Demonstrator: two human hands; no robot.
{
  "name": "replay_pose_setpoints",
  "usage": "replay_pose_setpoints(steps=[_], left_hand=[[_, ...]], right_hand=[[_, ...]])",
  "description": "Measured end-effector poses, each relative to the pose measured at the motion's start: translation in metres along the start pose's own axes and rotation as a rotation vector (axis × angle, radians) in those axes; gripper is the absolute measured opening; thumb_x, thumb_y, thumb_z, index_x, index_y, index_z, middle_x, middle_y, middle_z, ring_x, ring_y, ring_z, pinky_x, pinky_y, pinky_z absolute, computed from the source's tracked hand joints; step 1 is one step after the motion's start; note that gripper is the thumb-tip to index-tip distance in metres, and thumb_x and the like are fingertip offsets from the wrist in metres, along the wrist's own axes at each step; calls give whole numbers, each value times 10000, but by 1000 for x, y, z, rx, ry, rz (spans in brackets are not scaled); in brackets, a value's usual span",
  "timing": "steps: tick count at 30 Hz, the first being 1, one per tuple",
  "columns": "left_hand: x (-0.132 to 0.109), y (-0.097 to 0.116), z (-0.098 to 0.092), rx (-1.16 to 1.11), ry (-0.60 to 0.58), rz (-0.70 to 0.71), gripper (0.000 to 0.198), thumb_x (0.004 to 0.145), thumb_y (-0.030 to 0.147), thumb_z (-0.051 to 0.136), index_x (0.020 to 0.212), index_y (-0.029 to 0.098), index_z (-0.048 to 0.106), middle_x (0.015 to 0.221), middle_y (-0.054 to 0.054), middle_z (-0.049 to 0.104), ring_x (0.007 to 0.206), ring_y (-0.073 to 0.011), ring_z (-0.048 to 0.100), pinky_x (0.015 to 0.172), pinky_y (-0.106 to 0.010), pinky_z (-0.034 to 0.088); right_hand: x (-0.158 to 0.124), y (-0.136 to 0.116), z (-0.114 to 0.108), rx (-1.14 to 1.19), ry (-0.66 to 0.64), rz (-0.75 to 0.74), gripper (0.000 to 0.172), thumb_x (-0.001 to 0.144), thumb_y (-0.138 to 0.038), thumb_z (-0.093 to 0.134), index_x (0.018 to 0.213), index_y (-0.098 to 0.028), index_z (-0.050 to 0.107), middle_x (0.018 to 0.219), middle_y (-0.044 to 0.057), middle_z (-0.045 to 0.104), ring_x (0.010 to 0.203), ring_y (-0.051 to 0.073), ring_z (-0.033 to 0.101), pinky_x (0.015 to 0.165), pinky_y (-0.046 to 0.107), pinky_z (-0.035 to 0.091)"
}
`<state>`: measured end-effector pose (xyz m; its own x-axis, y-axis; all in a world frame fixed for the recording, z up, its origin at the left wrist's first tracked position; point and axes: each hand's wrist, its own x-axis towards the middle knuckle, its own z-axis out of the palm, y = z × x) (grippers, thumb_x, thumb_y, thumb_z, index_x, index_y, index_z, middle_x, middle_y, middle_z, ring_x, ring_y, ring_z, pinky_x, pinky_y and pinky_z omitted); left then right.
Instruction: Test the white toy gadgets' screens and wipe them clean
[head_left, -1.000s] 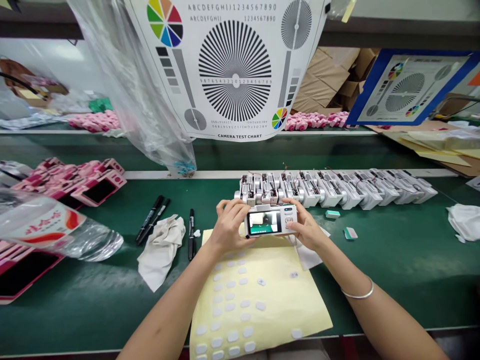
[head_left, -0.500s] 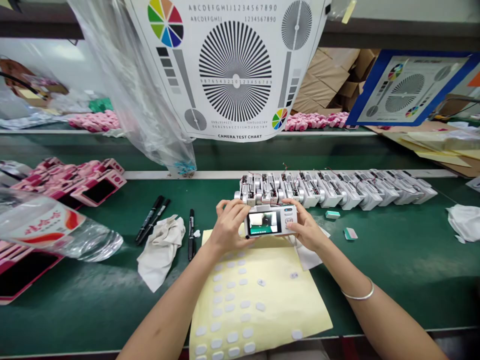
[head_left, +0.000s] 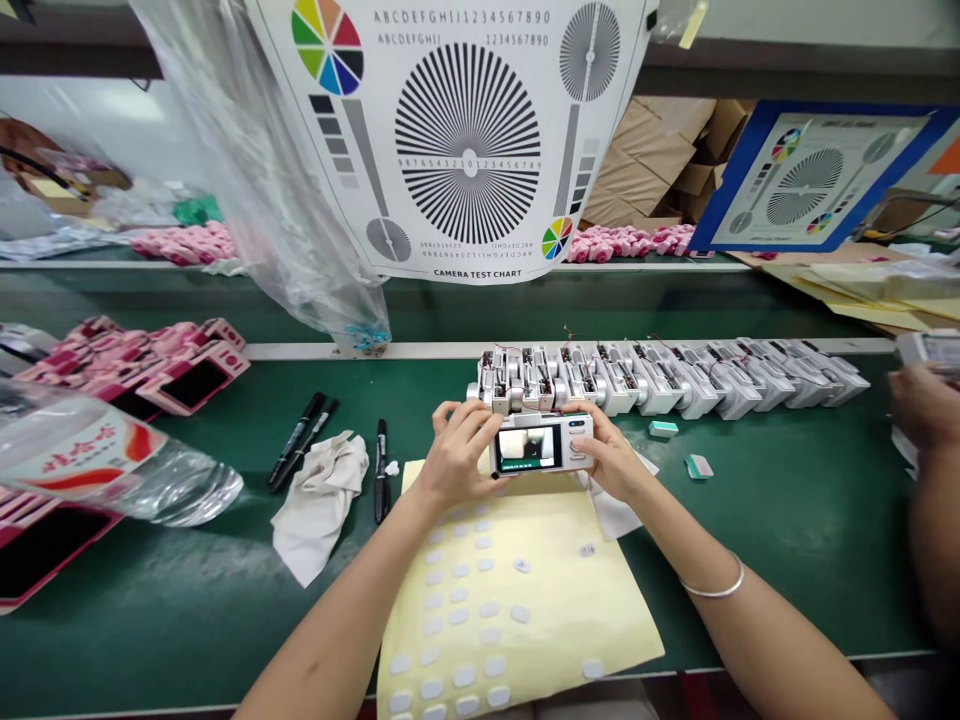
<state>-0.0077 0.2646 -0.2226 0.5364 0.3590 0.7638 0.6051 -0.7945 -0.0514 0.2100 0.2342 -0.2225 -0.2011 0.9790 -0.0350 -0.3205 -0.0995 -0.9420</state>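
Note:
A silver digital camera (head_left: 529,447) is held level between my two hands, its lit screen facing me. My left hand (head_left: 459,455) grips its left end, fingers over the top and thumb below. My right hand (head_left: 611,455) holds the right end, with the thumb on the buttons beside the screen. Beneath the camera lies a yellow sheet (head_left: 555,610) bearing rows of small white oval stickers. Just behind it stands a row of silver cameras with exposed insides (head_left: 619,380). A white cloth (head_left: 615,508) lies partly hidden under my right hand.
Above hangs a camera test chart (head_left: 469,150). To the left are black markers (head_left: 296,440), a crumpled cloth (head_left: 321,500), a water bottle (head_left: 127,455) and pink cameras (head_left: 191,375). Small green-and-white blocks (head_left: 699,466) lie right. Another person's hand (head_left: 926,405) holds a silver object at the right edge.
Another person's hand with a silver object has come in at the right edge. My right thumb has shifted slightly on the buttons. The camera stays in both my hands.

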Motion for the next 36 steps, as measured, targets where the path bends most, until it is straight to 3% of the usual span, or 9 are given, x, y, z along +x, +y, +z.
replay_pose_setpoints(steps=[36], left_hand=[[-1, 0, 0, 12, -14, -6, 459, 690, 422, 595, 1044, 147, 495, 872, -114, 645, 931, -286, 566, 836, -420, 307]], right_hand=[[0, -1, 1, 9, 18, 11, 395, 640, -230, 642, 1005, -300, 510, 925, -7, 579, 713, 149, 596, 551, 272, 541]])
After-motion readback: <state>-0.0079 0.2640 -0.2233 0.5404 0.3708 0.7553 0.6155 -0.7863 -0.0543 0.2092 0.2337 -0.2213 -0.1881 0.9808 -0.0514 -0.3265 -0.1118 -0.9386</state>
